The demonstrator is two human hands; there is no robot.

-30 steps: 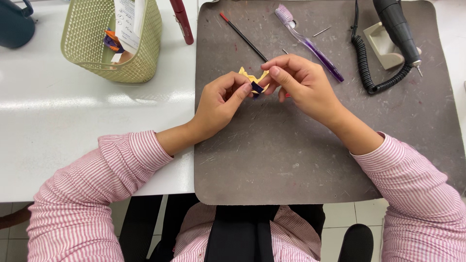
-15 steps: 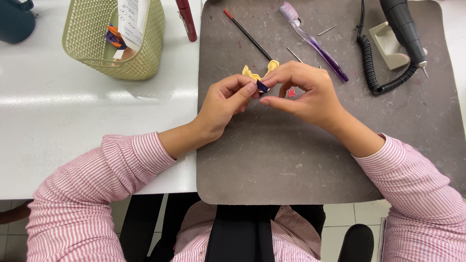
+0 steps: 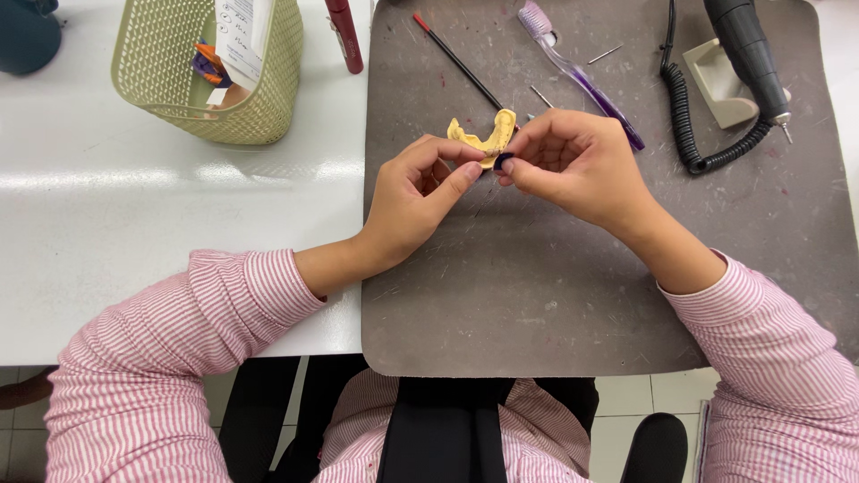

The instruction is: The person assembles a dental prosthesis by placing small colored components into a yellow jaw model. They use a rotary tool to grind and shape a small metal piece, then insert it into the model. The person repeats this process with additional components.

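Nearest the camera: striped pink sleeves [image 3: 179, 349] and a dark apron, with the forearms resting over the near edge of a grey work mat [image 3: 537, 295] on a white table [image 3: 134, 224].

Mid-mat: left hand [image 3: 413, 199] and right hand [image 3: 573, 165] meet fingertip to fingertip. The left hand's thumb and forefinger pinch a yellow dental cast [image 3: 488, 139], an arch-shaped piece that sticks up and away from the fingers, held above the mat and not resting on it. The right hand's thumb and forefinger are closed on a small dark blue piece [image 3: 504, 162], pressed against the near end of the cast. Both grips are tight pinches; the other fingers are curled in loosely.

Change over the last second: the cast was level between the hands with the blue piece under it, and now it is tipped up so more of the arch shows beyond the knuckles. The hands sit in roughly the same spot on the mat. My read: the piece is being worked or seated at that end of the cast, still fine fingertip work, nothing set down.

Farther out: a thin black stick with a red tip [image 3: 456, 58], a purple toothbrush [image 3: 582, 76], two loose metal pins, and a black handpiece [image 3: 747, 54] with a coiled cord [image 3: 684, 116] on a beige rest. Left of the mat is a green mesh basket [image 3: 210, 67] with papers in it.
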